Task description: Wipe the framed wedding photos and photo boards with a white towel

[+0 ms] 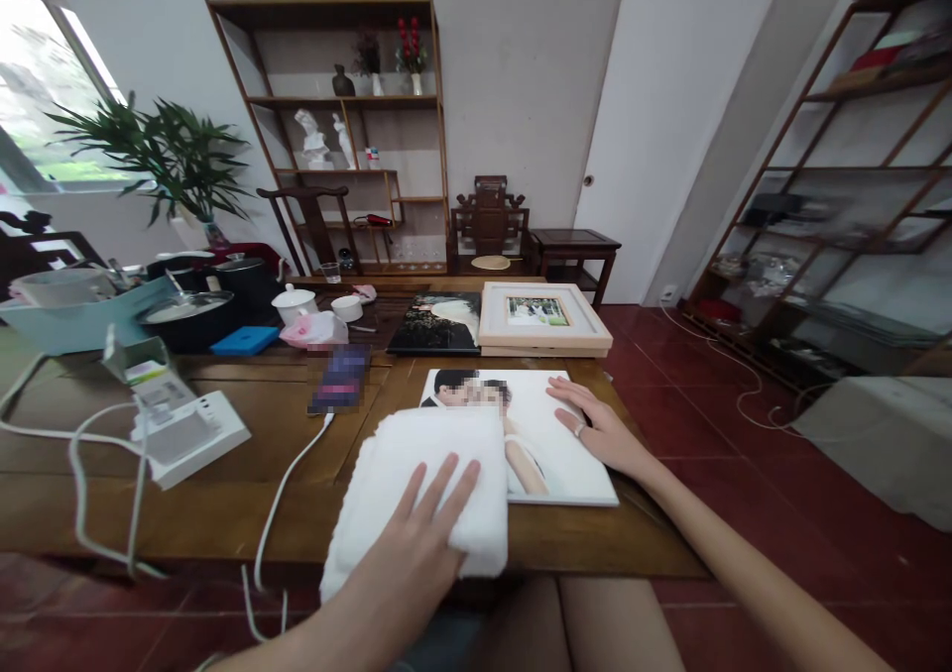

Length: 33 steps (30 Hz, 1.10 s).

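A folded white towel [431, 454] lies partly over the lower left of a photo panel [587, 479] near the table's front edge. My left hand [423, 543] is on the towel, its fingers stretched across the top and its thumb bent at the near right edge, mostly hidden. The panel shows a couple on a white ground. On the panel's right side rests my right hand [599, 429], fingers out flat and a ring on one of them. The towel hides part of the panel's picture.
Behind the panel lie a dark photo panel [438, 323] and a light wooden picture frame [546, 320]. At left are a phone [340, 380] on a white cable, a white box [197, 439], a blue box [245, 340], cups and pots. The wooden table's [654, 528] right edge is close.
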### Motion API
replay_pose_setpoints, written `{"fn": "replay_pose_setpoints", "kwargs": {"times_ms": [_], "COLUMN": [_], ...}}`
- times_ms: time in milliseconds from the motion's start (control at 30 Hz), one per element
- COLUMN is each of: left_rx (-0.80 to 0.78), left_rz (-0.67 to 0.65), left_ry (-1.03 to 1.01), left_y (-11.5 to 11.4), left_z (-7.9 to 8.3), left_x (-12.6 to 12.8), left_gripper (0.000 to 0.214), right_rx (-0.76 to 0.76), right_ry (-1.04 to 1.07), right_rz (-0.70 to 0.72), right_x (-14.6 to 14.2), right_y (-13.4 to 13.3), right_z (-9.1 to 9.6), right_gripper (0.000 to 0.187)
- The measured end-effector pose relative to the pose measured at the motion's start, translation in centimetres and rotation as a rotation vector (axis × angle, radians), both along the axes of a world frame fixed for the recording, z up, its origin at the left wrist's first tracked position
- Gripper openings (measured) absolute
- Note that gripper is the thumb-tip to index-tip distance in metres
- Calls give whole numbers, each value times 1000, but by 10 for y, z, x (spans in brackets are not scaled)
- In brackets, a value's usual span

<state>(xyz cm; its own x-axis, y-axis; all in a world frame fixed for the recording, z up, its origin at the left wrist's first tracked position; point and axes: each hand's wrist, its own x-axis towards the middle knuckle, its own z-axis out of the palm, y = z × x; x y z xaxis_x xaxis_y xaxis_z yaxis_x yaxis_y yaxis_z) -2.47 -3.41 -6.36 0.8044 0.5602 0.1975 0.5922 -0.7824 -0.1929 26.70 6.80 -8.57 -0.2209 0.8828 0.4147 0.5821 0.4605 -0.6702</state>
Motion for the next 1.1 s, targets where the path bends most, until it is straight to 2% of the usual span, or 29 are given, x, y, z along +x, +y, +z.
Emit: {"fn": "replay_pose_setpoints", "kwargs": {"times_ms": [100,167,233,333,400,567,667,767,1000,1100], "left_rx": [17,-55,-160,-260,-290,-306,-322,-290,-206,-199], "left_rz": [-59,-62,-20,43,45,44,42,31,-136,-231], "left_ry": [-54,-40,-1,27,33,62,62,68,64,65], "left_y": [-15,-13,-3,27,56,129,145,129,30,9], "left_z": [-4,5,20,43,51,50,47,47,33,31], "left_x": [-6,-9,-9,-8,-7,-4,-1,5,28,36], "left_gripper": [13,11,10,20,26,31,32,30,25,30], "right_rx": [-1,1,2,-3,-6,-9,-8,-9,-3,6], "right_ry": [-5,3,13,14,8,17,21,18,-6,-12], "right_rz": [0,-3,-3,4,4,2,0,-2,-3,2], "right_x": [0,0,0,0,1,1,1,1,0,1], "right_y": [0,0,0,0,0,0,1,1,0,0], "right_z": [-1,-1,-1,-1,-1,-2,-2,-1,-1,0], "right_gripper": [33,32,32,33,33,33,33,33,33,32]}}
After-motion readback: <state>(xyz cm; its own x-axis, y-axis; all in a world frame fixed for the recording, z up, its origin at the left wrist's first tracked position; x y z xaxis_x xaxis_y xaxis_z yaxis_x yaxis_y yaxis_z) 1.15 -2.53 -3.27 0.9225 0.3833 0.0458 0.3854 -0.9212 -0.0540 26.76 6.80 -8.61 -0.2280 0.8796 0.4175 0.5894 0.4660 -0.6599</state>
